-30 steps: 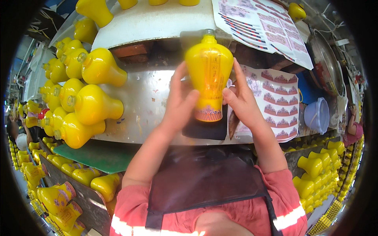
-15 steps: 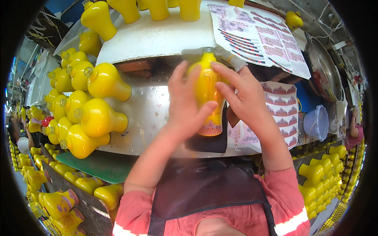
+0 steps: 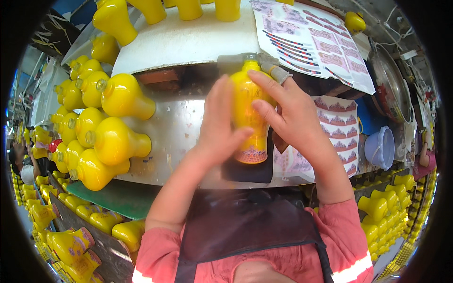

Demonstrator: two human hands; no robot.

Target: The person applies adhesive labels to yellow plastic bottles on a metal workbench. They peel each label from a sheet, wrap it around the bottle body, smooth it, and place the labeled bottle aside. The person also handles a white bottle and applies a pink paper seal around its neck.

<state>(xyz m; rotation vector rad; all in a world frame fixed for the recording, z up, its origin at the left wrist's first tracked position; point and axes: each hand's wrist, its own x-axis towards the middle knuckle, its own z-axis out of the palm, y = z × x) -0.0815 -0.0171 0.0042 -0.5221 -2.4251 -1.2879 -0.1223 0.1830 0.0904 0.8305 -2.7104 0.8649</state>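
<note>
A glossy yellow bottle (image 3: 249, 106) with a clear glass neck lies in front of me, neck pointing away. Around its base runs a purple and pink patterned band, and faint markings show on its body. Under its lower end is a black cloth (image 3: 246, 172). My right hand (image 3: 290, 108) grips the bottle from the right, index finger and thumb on its front; a grey wrap covers another finger near the neck. Along the bottle's left side my left hand (image 3: 218, 125) is held flat, fingers stretched and slightly blurred, its thumb over the lower body.
Several yellow bottles (image 3: 123, 141) lie stacked at the left of the metal worktop (image 3: 163, 160); more stand on a white board (image 3: 188, 40) at the back. Printed decal sheets (image 3: 337, 132) lie on the right, beside a lavender bucket (image 3: 379, 147). Racks of bottles flank me.
My left fingers have straightened and shifted slightly away from the bottle's upper body. The right hand has moved slightly, still gripping the bottle, which appears turned a little.
</note>
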